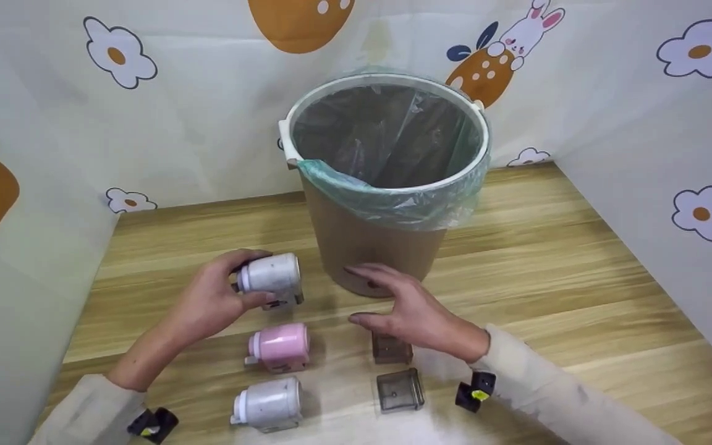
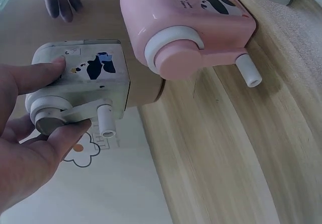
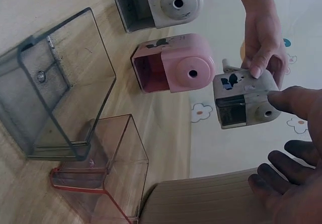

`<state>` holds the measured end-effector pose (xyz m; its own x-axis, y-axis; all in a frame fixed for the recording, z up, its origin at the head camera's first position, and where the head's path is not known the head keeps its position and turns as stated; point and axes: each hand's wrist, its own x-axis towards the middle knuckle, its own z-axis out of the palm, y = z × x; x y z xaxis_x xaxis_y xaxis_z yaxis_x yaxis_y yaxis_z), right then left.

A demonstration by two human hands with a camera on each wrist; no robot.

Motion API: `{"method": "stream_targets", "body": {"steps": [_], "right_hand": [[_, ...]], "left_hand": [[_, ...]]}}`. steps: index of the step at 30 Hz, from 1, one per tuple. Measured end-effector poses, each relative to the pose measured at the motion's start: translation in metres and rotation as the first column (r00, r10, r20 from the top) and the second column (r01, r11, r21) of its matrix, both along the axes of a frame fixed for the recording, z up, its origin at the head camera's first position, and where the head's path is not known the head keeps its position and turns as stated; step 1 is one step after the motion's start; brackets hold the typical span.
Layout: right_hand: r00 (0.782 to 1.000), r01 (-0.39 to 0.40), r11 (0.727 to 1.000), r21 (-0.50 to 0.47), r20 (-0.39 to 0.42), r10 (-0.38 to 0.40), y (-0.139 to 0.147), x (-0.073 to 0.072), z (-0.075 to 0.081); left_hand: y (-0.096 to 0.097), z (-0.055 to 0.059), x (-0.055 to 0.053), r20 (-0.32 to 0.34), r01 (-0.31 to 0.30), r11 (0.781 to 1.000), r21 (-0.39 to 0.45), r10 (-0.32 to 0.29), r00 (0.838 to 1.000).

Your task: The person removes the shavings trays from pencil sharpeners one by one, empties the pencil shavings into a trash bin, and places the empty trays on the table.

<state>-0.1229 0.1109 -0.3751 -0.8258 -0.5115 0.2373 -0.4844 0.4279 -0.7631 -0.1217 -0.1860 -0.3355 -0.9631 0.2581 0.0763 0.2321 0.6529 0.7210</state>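
Where hands [image 1: 215, 301] cover them | held sharpener [image 1: 272, 275], reddish box [image 1: 392, 352]: partly hidden

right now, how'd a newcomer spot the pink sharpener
In the head view, find the big bin. Nearer the camera and leftward, the pink sharpener sits between two others. It alone is pink; the held sharpener and nearest sharpener are whitish.

Pale cartoon-printed walls around a wood-grain counter.
Creased sheeting covers the back wall [image 1: 207, 136], with the left wall [image 1: 53, 241] and right wall [image 1: 622, 142] flanking it; white flowers [image 1: 707, 214] with orange-brown centres, a white rabbit [image 1: 526, 34] and a white-dotted orange-brown fruit [image 1: 483, 77] with dark blue leaves [image 1: 472, 44] decorate them. Soft light leaves a whitish glare [image 1: 337, 402] on the near part of the counter [image 1: 529, 247].
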Motion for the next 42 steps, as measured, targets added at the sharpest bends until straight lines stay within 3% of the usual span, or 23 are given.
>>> {"method": "stream_targets", "body": {"steps": [7,17,23,42], "right_hand": [[1.0,-0.008,1.0,0.027,-0.002,0.008,-0.005,-0.005,0.003],[1.0,-0.026,0.998,0.054,0.017,0.026,-0.016,-0.015,0.009],[0.998,-0.049,0.994,0.096,0.033,0.046,-0.024,-0.021,0.009],[0.989,-0.108,0.993,0.055,0.11,0.101,-0.048,-0.026,0.012]], "left_hand": [[0.002,0.005,0.003,-0.013,-0.014,0.999,-0.034,0.014,1.0],[0.002,0.02,0.012,0.005,-0.008,1.0,-0.002,0.008,1.0],[0.001,0.027,0.018,-0.019,-0.01,1.0,-0.009,0.01,1.0],[-0.001,0.041,0.026,-0.012,-0.003,0.999,-0.043,0.003,1.0]]}}
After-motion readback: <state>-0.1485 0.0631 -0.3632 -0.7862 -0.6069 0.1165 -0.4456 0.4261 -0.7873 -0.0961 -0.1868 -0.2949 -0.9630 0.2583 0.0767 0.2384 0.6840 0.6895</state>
